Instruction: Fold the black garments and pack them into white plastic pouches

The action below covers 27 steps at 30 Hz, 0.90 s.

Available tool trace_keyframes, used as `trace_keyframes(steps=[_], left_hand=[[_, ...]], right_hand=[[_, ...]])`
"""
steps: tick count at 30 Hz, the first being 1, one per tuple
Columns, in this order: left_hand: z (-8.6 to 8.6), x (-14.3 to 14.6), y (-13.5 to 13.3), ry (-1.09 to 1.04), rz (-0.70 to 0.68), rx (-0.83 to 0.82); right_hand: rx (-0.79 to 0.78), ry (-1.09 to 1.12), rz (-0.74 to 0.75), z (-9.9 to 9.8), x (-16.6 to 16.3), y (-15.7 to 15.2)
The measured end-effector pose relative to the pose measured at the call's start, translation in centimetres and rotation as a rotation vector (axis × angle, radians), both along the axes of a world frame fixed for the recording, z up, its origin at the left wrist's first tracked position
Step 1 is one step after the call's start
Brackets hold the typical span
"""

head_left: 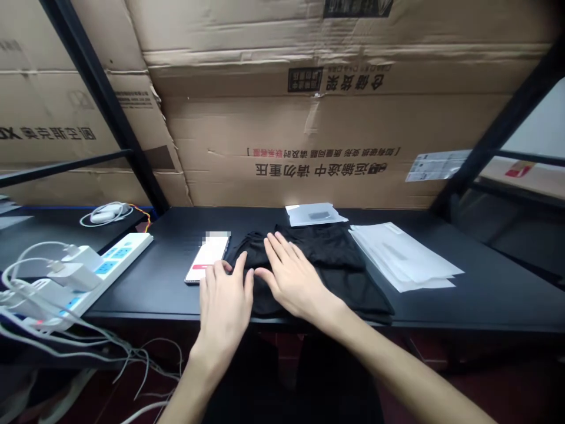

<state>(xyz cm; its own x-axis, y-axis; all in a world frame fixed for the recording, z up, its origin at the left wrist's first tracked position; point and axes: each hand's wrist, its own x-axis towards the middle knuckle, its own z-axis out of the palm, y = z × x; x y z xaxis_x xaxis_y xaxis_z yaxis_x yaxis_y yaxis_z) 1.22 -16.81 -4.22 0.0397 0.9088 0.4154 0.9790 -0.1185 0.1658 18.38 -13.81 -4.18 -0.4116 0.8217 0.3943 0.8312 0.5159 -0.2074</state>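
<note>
A black garment lies folded on the dark table in front of me; its exact kind I cannot tell. My right hand rests flat on it, fingers stretched out together and pointing away from me. At the garment's left edge is my left hand, its fingers loosely bent and apart, with the thumb close to the right thumb. Just beyond the left hand's fingers lies a smartphone with a lit white screen and a red bar; the hand overlaps its lower corner in view.
A stack of translucent plastic bags lies right of the garment, and another bag behind it. On the left, a white power strip carries several chargers and cables. Printed cardboard walls the back, between black metal posts.
</note>
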Motion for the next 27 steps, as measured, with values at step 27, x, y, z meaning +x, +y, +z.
trace_keyframes(steps=[27], left_hand=[[1.4,5.4,1.2,-0.262,-0.31,0.189]], right_hand=[[-0.007,-0.207,-0.223,-2.6,3.8,-3.0]])
